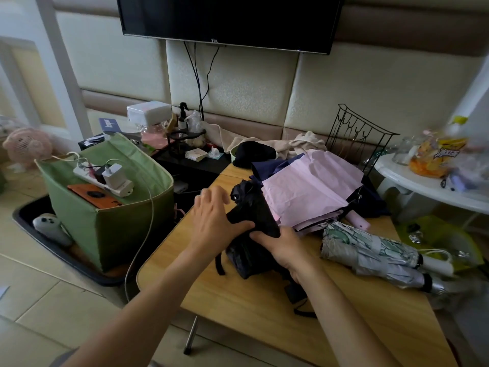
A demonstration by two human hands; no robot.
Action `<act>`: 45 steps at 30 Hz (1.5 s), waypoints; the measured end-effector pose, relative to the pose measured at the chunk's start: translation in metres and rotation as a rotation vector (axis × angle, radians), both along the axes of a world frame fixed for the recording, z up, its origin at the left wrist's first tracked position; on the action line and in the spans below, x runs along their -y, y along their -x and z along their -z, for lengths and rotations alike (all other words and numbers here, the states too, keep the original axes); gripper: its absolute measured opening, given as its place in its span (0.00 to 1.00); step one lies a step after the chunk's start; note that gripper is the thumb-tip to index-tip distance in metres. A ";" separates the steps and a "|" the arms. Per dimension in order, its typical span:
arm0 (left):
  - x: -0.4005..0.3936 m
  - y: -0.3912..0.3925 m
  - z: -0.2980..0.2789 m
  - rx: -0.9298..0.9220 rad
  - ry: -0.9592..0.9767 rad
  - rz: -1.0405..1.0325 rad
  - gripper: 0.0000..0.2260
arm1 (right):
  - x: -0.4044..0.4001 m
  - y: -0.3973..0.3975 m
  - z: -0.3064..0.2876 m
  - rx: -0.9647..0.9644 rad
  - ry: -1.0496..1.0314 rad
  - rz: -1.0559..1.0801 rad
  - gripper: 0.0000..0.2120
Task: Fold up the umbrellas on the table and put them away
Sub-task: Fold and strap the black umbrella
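A black folded umbrella [251, 207] lies on the wooden table [238, 300], its tip pointing away from me. My right hand [280, 247] grips its lower body. My left hand [214, 218] rests against its left side, thumb pressed on the fabric and fingers spread. A black strap hangs from the umbrella's near end. Behind it lies a pink umbrella [307, 189], loosely collapsed, over dark blue fabric. To the right, a rolled silver umbrella with green leaf print [370, 252] lies on the table.
A green fabric bin [105, 221] holding a power strip and an orange phone stands on the floor at left. A black wire rack [354, 133] and white side table [423, 186] with snacks are at right. A television hangs on the wall above.
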State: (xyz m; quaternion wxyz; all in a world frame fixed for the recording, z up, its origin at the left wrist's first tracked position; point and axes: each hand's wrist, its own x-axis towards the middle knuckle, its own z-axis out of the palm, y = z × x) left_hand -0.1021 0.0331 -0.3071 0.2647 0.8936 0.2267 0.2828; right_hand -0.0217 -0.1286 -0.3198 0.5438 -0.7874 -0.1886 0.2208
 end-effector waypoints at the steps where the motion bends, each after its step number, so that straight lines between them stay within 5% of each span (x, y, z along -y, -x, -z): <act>1: 0.001 0.001 -0.002 0.000 -0.007 0.075 0.22 | -0.001 -0.002 0.002 0.010 -0.007 0.012 0.09; 4: 0.005 0.002 0.000 -0.042 0.091 0.205 0.12 | 0.000 -0.007 0.005 0.021 0.005 0.002 0.16; 8: 0.000 0.003 0.001 0.075 0.096 0.108 0.20 | -0.001 -0.011 0.010 0.033 0.005 0.016 0.19; 13: 0.012 0.006 -0.009 0.093 0.039 0.262 0.10 | -0.001 -0.010 0.006 0.163 0.084 0.020 0.17; 20: 0.010 0.015 -0.017 -0.075 0.154 0.324 0.13 | 0.001 -0.006 -0.003 0.235 0.137 0.042 0.18; 25: -0.006 0.021 -0.020 -0.153 0.347 0.427 0.11 | 0.008 -0.006 -0.006 0.042 -0.019 -0.007 0.22; 31: -0.015 0.019 -0.015 -0.161 0.501 0.400 0.10 | 0.005 -0.005 -0.004 -0.136 -0.049 -0.020 0.44; 35: -0.015 0.016 -0.017 -0.109 0.676 0.399 0.09 | 0.007 -0.001 -0.012 -0.198 -0.124 -0.012 0.35; 45: -0.013 0.010 -0.011 -0.111 0.796 0.377 0.16 | 0.009 0.007 -0.025 -0.321 -0.207 -0.077 0.34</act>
